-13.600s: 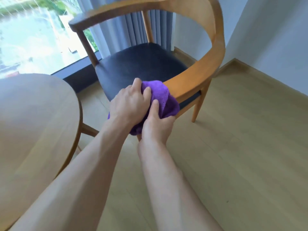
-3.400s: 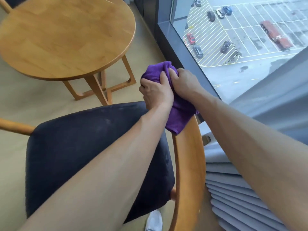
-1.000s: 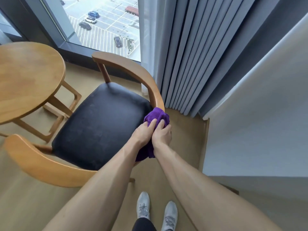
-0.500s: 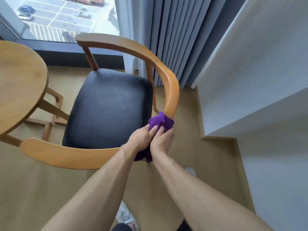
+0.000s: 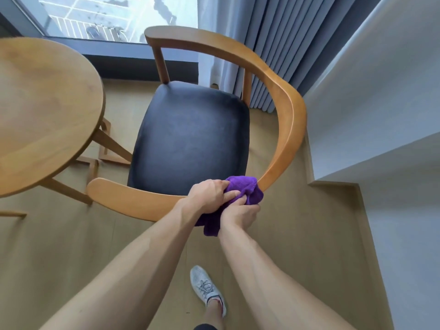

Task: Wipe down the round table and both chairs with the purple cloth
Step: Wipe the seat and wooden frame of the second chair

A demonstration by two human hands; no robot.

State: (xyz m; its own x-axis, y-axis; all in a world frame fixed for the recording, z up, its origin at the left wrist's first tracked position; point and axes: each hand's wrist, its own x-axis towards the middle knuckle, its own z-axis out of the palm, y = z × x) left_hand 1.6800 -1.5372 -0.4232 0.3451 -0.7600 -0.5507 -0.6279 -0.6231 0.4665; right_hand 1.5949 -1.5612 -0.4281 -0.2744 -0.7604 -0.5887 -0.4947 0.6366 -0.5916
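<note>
A wooden chair (image 5: 289, 120) with a curved back rail and a black seat (image 5: 190, 136) stands in front of me. The purple cloth (image 5: 247, 190) is wrapped over the near part of the rail. My left hand (image 5: 209, 196) grips the cloth from the seat side, and my right hand (image 5: 240, 216) grips it from the outer side, fingers curled into the fabric. A tail of cloth hangs below the rail between my wrists. The round wooden table (image 5: 45, 110) is at the left, apart from the chair.
Grey curtains (image 5: 273, 39) and a window (image 5: 114, 17) lie behind the chair. A white wall and ledge (image 5: 381, 129) stand close on the right. The floor is light wood, with my shoe (image 5: 206, 288) on it below my arms.
Over the last second my hands and the cloth slid along the chair's back rail toward its near side, and my view swung round behind the chair.
</note>
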